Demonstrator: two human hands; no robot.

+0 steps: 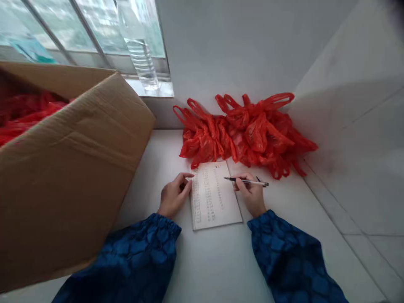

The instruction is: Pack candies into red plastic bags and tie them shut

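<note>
A small sheet of paper (214, 195) covered in columns of small writing lies on the white surface in front of me. My left hand (174, 195) rests at its left edge, fingers curled, fingertips touching the paper's upper left corner. My right hand (251, 193) sits at the paper's right edge and grips a slim pen (246, 181), held nearly level with its dark tip pointing left over the sheet's upper right part. Both forearms wear blue patterned sleeves.
A heap of red plastic bags (244, 132) lies against the wall just behind the paper. A large open cardboard box (69, 168) holding more red bags stands at the left. A clear plastic bottle (140, 50) stands on the window ledge. A tiled wall rises on the right.
</note>
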